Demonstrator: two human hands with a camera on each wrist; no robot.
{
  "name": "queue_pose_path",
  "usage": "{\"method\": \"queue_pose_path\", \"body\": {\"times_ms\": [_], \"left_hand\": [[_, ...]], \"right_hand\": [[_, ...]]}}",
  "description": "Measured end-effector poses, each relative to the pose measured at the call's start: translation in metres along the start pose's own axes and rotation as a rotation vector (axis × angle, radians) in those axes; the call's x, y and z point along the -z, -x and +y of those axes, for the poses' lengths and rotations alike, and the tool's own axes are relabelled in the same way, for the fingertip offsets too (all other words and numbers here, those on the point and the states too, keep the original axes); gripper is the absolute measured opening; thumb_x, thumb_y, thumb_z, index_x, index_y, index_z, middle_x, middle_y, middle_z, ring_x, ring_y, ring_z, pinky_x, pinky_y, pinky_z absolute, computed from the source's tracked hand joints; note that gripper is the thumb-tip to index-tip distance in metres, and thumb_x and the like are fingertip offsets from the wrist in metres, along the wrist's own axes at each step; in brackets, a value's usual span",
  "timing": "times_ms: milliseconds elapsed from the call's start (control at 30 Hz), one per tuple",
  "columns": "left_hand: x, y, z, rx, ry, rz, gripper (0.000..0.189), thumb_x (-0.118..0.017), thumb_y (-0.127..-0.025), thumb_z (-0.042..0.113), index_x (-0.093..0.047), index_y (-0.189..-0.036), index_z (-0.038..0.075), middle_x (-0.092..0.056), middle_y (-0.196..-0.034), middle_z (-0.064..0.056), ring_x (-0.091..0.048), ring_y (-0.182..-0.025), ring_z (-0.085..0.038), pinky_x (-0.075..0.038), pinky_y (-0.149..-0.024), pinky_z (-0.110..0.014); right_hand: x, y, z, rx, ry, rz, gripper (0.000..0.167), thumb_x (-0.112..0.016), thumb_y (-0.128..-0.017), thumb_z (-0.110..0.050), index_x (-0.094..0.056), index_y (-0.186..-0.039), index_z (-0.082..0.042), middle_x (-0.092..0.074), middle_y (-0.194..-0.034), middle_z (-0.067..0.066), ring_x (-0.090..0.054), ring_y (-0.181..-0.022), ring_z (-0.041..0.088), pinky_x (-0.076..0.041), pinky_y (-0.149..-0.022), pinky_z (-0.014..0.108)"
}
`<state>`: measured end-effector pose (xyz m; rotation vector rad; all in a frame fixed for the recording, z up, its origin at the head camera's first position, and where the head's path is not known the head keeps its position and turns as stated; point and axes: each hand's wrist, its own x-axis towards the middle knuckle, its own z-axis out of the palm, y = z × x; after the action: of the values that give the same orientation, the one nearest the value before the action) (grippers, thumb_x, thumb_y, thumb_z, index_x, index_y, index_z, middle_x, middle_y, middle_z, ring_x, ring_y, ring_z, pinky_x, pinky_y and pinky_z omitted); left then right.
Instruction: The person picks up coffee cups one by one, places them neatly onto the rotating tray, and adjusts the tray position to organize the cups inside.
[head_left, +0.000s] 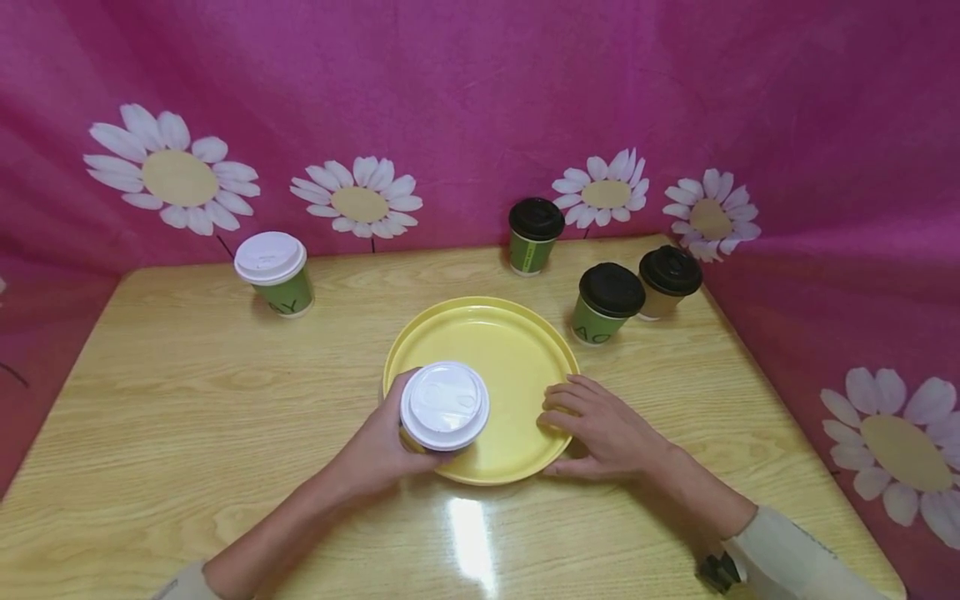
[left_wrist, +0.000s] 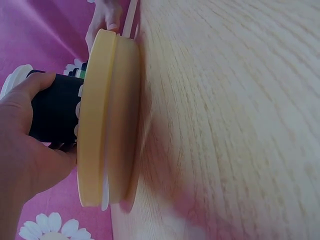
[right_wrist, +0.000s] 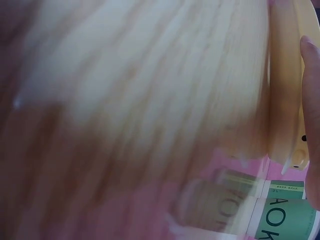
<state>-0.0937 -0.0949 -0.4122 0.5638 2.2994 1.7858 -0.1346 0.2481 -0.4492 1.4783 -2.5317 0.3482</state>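
Lower centre of the head view: gripping a white-lidded cup (head_left: 445,406) in the left hand (head_left: 390,442), with fingers and thumb wrapped round the dark-looking body, close under the lid; upright or nearly so

Held over the lower-left part of a round yellow tray (head_left: 510,350); in the left wrist view, base not clearly visible near the rim, so cannot tell if touching the tray floor

Right hand (head_left: 600,425) at the right edge of the tray, with fingers over the inside and thumb by the outer rim; cannot tell whether pinching or only steadying

On the bench (head_left: 225,433): a second white-lidded cup (head_left: 273,271), upper left of the frame; a green black-lidded cup (head_left: 536,236), right of upper centre, near the pink cloth (head_left: 465,100); a lettered black-lidded cup (head_left: 607,302), just beside the tray; a tan black-lidded cup (head_left: 667,283), close behind and to the right

Handling, by judgement: probably light, contents not visible; likely paper, stiff under a moderate grip but easily dented by a hard squeeze; lid smooth, perhaps slippery, liable to pop loose if lifted by it alone

Best taken round the mid-body, thumb opposite fingers, as low as the rim allows

For the tray: probably light, rigid plastic, slick inside; best steadied at the rim and kept level against sliding
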Motion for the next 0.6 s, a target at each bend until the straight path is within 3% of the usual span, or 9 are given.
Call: {"method": "queue_pose_path", "body": {"times_ms": [600], "left_hand": [[-0.0048,0.0014,-0.0058,-0.033,-0.011,-0.037,0.096,-0.091,-0.066,0.004,-0.036,-0.144,0.009,-0.05,-0.139,-0.006,-0.046,-0.13,-0.024,-0.028,-0.113,-0.052]], "right_hand": [[-0.0011,0.0005,0.0008,-0.005,0.018,-0.018,0.059,-0.063,-0.085,-0.067,-0.066,-0.112,-0.014,-0.063,-0.121,0.007,-0.052,-0.122,0.026,-0.026,-0.115,0.047]]}}
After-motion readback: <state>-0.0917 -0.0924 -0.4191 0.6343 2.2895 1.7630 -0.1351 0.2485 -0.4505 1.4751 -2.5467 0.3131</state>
